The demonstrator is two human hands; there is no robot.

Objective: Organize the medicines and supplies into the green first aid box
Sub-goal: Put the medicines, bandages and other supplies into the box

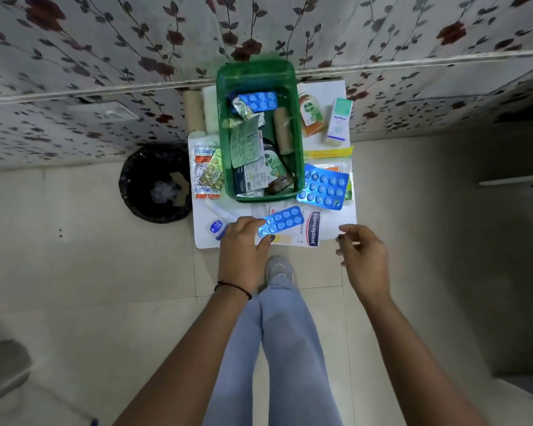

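Observation:
The green first aid box (222, 96) stands on a small white table (336, 221). Inside it lie a blue tablet strip (260, 100), foil packets, a brown bandage roll (283, 130) and a dark Dettol bottle (274, 167). My left hand (243, 244) grips a blue blister strip (282, 221) by its near end, just above the Hansaplast pack (311, 230). My right hand (362, 252) hovers empty with fingers apart at the table's near right corner. A larger blue blister sheet (323, 186) lies right of the box.
An orange Dettol bottle (310, 113) and a white-green carton (339, 123) stand at the back right. Tablet strips (208, 172) and bandage rolls (194, 110) lie left of the box, a small blue-capped bottle (217, 226) by my left hand. A black bin (156, 184) stands left of the table.

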